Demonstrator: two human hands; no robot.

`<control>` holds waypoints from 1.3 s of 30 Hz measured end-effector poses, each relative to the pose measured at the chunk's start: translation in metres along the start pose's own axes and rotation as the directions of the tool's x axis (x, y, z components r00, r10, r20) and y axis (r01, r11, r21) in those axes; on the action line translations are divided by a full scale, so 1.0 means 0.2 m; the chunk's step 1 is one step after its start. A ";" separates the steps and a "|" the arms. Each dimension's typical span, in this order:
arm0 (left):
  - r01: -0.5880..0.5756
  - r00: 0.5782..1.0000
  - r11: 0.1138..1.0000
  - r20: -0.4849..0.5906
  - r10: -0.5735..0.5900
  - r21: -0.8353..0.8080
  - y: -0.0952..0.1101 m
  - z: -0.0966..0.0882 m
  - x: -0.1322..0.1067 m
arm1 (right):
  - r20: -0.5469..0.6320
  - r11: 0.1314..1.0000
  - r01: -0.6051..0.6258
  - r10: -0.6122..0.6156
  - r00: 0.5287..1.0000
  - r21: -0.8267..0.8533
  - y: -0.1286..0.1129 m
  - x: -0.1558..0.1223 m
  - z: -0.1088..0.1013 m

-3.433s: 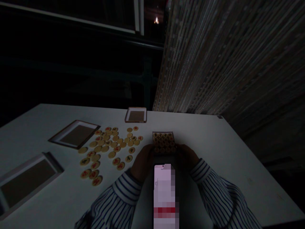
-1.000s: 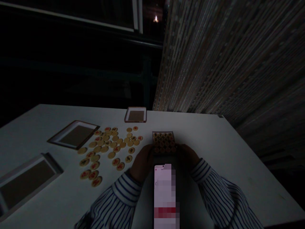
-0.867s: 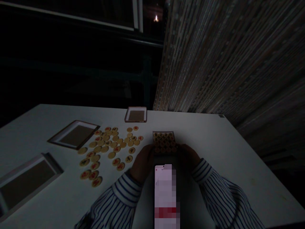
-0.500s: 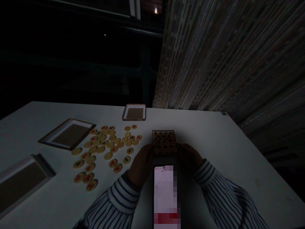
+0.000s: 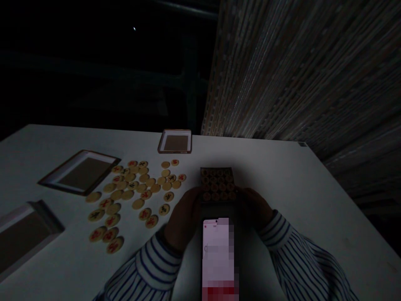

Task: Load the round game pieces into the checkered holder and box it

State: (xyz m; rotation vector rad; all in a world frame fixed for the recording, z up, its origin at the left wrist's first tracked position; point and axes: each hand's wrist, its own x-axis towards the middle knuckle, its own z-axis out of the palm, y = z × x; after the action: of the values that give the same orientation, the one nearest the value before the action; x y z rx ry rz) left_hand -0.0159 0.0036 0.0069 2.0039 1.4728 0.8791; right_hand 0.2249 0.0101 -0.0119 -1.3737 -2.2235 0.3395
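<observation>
Both my hands hold a small open box [image 5: 202,169] packed with rows of round Chinese chess pieces [image 5: 218,187]. My left hand [image 5: 184,213] is closed on its left side, and my right hand [image 5: 256,208] grips the right side. The fingertips are dark and partly hidden. The box is tilted toward me above the table. Just below it, a phone [image 5: 216,255] with a lit, partly blurred screen stands between my forearms. To the left lie many loose wooden chess pieces [image 5: 138,203], some face up with red or black characters, others showing plain sides.
On the white table [image 5: 275,167], a larger shallow tray [image 5: 46,188] lies left of the loose pieces, and a small one [image 5: 174,151] near the far edge. A long open box [image 5: 53,217] is at the near left. A string curtain [image 5: 266,75] hangs at the right.
The view has dipped and come slightly closer to the table. The box of pieces looks darker and tipped a little more upright, still between both hands. The loose pieces lie as before.
</observation>
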 end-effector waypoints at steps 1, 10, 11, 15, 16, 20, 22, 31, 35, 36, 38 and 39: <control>0.001 1.000 1.000 0.002 -0.001 -0.003 0.00 0.00 0.00 | 0.001 1.000 0.000 0.000 1.000 -0.001 0.00 0.00 0.00; -0.003 1.000 1.000 -0.017 0.003 0.018 -0.01 0.00 0.00 | 0.025 0.999 -0.013 0.012 1.000 0.031 0.00 0.01 0.00; -0.010 1.000 1.000 -0.017 0.010 0.020 -0.02 0.00 0.00 | 0.027 0.999 -0.017 0.017 0.999 0.033 0.00 0.01 0.00; -0.014 1.000 1.000 -0.027 0.015 0.027 -0.02 0.00 0.00 | 0.020 1.000 -0.012 0.012 1.000 0.023 0.01 0.01 0.01; -0.010 1.000 1.000 -0.024 0.011 0.024 -0.02 0.00 0.00 | 0.016 1.000 -0.007 0.007 1.000 0.017 0.01 0.01 0.01; -0.008 1.000 1.000 -0.017 0.008 0.007 -0.02 0.00 0.00 | -0.004 1.000 -0.001 0.001 1.000 0.001 0.00 0.01 0.01; -0.005 1.000 1.000 -0.020 0.005 0.004 -0.02 0.01 0.00 | -0.007 1.000 0.004 -0.004 1.000 0.011 -0.01 0.01 0.00; 0.004 1.000 1.000 -0.028 -0.003 0.005 0.00 0.00 0.00 | -0.008 0.999 -0.046 0.046 0.999 0.008 -0.02 0.01 0.00; 0.000 0.999 1.000 -0.048 -0.001 -0.009 -0.01 0.00 0.00 | -0.047 0.998 -0.062 0.062 0.997 0.005 -0.02 0.01 0.00; -0.002 0.998 1.000 -0.055 0.001 -0.013 -0.01 0.00 0.00 | -0.051 0.998 -0.064 0.065 0.997 0.005 -0.02 0.01 0.00; 0.000 0.998 1.000 -0.069 -0.001 -0.013 -0.02 -0.01 0.00 | -0.052 0.998 -0.063 0.063 0.997 0.005 -0.01 0.01 0.01; 0.003 0.997 1.000 -0.072 -0.004 -0.011 -0.02 -0.01 0.00 | -0.051 0.998 -0.061 0.062 0.997 0.007 -0.01 0.01 0.01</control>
State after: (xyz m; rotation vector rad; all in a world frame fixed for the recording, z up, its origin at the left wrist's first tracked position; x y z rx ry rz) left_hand -0.0191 0.0049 0.0048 1.9798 1.5066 0.9651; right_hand 0.2219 0.0109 -0.0113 -1.4341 -2.1404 0.3281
